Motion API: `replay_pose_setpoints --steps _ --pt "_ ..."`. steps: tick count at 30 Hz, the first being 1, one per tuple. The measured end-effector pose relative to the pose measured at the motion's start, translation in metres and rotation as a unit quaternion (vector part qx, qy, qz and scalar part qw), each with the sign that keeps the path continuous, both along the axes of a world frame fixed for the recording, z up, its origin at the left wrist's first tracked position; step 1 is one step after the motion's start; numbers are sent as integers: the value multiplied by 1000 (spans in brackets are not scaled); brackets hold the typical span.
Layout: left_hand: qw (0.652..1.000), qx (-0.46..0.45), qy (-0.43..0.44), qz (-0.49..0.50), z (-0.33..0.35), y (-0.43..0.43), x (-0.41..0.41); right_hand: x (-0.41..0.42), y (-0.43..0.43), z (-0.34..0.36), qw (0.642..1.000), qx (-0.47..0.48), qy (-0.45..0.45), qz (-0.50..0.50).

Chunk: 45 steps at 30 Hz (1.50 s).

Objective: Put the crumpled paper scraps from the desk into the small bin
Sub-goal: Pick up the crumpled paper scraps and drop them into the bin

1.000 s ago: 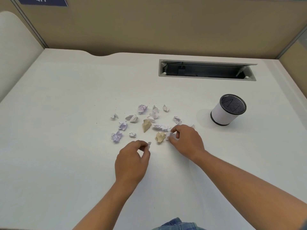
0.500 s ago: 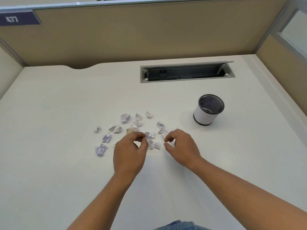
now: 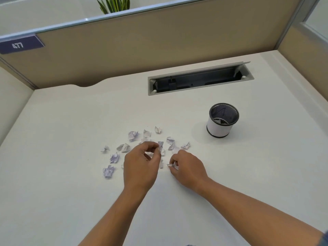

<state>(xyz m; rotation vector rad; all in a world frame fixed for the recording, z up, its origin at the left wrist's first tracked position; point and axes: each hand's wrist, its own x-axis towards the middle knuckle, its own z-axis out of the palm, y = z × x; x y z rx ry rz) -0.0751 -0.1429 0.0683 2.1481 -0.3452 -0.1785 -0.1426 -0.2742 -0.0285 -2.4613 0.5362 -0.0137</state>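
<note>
Several small crumpled paper scraps (image 3: 132, 135) lie scattered on the white desk (image 3: 71, 121), most of them pale lilac or white. My left hand (image 3: 141, 165) hovers over the middle of the cluster with thumb and forefinger pinched on a scrap (image 3: 160, 144). Beside it, my right hand (image 3: 187, 168) pinches a small white scrap (image 3: 171, 165) just above the desk. The small bin (image 3: 221, 120), a white cup with a black mesh inside and black rim, stands upright to the right of the scraps, apart from both hands.
An open cable tray slot (image 3: 198, 79) is sunk into the desk behind the bin. Tan partition walls (image 3: 142, 47) close the desk at the back and right. A plant (image 3: 114, 4) shows above the partition.
The head view has tilted up, showing more partition. My left hand moved forward into the cluster and pinched a scrap. My right hand drew back slightly with a scrap in its fingers.
</note>
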Motion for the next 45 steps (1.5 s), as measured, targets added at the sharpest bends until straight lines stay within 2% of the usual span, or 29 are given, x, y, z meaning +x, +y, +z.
replay_pose_setpoints --steps 8,10,14,20,27,34,39,45 --pt "993 19 -26 -111 15 -81 16 -43 -46 13 985 69 -71 -142" --pt "990 31 -10 -137 14 -113 18 -55 -59 18 976 86 -90 -181" --pt "986 -4 60 -153 4 -169 19 -76 -83 30 952 107 -137 -253" --pt "986 -32 96 -132 -8 -195 29 -91 -121 55 924 101 -210 -305" --pt "989 -25 100 -105 -7 -147 29 -70 -148 78 921 76 -230 -304" --pt "990 -22 129 -55 -22 -60 22 -38 -160 98 935 21 -187 -301" --pt "991 -29 131 -15 -38 -3 15 -39 -128 91 939 31 -199 -277" --pt "996 0 82 39 -54 57 14 -45 -63 58 963 49 -144 -221"
